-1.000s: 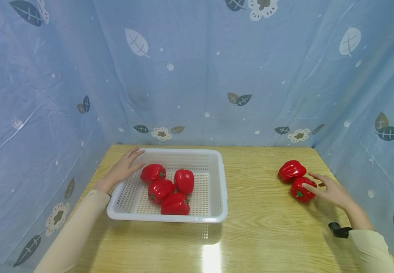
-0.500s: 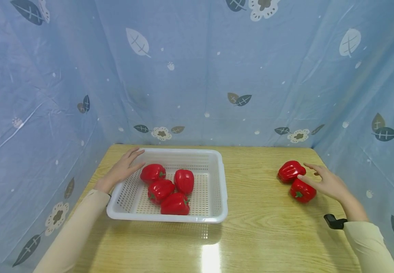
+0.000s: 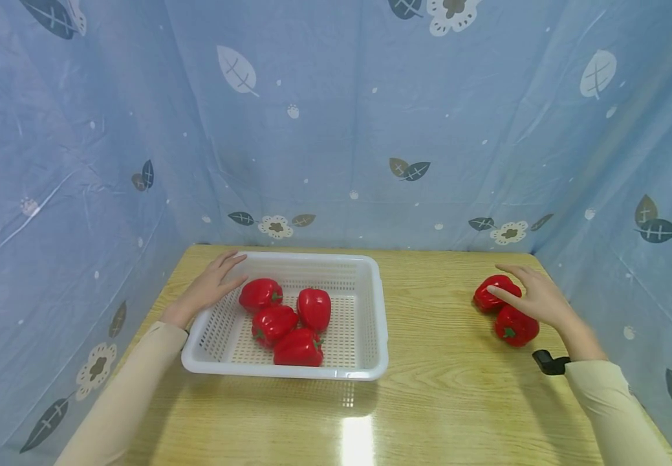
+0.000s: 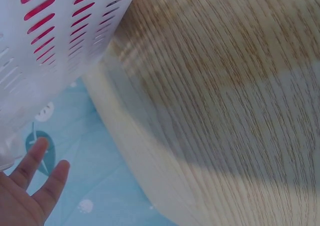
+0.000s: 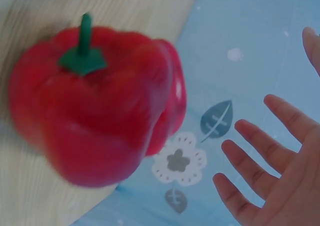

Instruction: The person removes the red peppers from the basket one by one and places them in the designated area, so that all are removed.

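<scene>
Right grip (image 3: pixel 539 302) hangs low near the peppers (image 3: pixel 516 327), fingers apart; left grip (image 3: pixel 207 288), likewise apart, slants at the basket (image 3: pixel 289 373).

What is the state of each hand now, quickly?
Left hand: open, beside white perforated plastic basket.
Right hand: open, empty, near glossy red bell peppers.

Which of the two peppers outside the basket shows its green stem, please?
The front pepper, lower in the head view; the rear pepper shows none.
</scene>
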{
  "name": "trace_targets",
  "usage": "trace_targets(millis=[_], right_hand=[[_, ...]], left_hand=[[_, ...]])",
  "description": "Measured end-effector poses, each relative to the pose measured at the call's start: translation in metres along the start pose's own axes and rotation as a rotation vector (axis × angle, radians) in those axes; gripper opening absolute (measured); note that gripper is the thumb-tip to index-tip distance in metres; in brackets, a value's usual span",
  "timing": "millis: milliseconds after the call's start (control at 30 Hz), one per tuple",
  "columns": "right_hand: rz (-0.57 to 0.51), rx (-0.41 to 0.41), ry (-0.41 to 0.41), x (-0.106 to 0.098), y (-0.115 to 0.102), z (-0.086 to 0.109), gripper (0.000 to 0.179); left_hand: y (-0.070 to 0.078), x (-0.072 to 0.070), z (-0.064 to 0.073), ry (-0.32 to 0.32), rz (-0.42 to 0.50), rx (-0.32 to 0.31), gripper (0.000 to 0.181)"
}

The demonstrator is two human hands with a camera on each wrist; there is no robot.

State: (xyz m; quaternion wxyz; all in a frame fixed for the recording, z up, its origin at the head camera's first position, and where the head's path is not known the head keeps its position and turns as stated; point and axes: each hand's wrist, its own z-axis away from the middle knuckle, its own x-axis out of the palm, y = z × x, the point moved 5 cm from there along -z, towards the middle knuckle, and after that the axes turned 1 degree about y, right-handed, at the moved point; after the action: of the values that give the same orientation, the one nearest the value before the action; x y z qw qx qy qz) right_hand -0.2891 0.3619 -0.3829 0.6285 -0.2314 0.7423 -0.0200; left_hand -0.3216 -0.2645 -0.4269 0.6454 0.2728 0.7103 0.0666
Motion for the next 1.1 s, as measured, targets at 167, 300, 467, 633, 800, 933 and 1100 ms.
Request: trace_targets(millis=[167, 300, 467, 633, 800, 933, 1100], right_hand=[[-0.013, -0.032, -0.010, 0.005, -0.013, -0.010, 0.064], [-0.023, -0.049, -0.015, 0.011, -0.023, -0.018, 0.063], [-0.026, -0.085, -0.025, 0.020, -0.037, -0.027, 0.063], [-0.016, -0.130, -0.026, 0.027, -0.050, -0.036, 0.063], [-0.049, -0.176, -0.009, 0.034, -0.064, -0.043, 0.059], [-0.060, -0.215, -0.011, 0.040, -0.075, -0.049, 0.059], [-0.036, -0.256, -0.026, 0.046, -0.089, -0.057, 0.060]], left_hand=[[0.001, 0.000, 0.000, -0.002, -0.002, 0.010, 0.063], [0.000, 0.001, 0.000, -0.007, 0.002, 0.005, 0.064], [-0.001, 0.001, 0.000, -0.007, 0.006, 0.010, 0.064], [-0.001, 0.001, -0.001, -0.005, 0.004, 0.018, 0.064], [-0.001, 0.000, -0.001, -0.005, 0.007, 0.015, 0.064], [-0.001, 0.000, -0.001, -0.005, 0.003, 0.013, 0.065], [-0.001, 0.000, -0.001, -0.009, 0.000, 0.005, 0.065]])
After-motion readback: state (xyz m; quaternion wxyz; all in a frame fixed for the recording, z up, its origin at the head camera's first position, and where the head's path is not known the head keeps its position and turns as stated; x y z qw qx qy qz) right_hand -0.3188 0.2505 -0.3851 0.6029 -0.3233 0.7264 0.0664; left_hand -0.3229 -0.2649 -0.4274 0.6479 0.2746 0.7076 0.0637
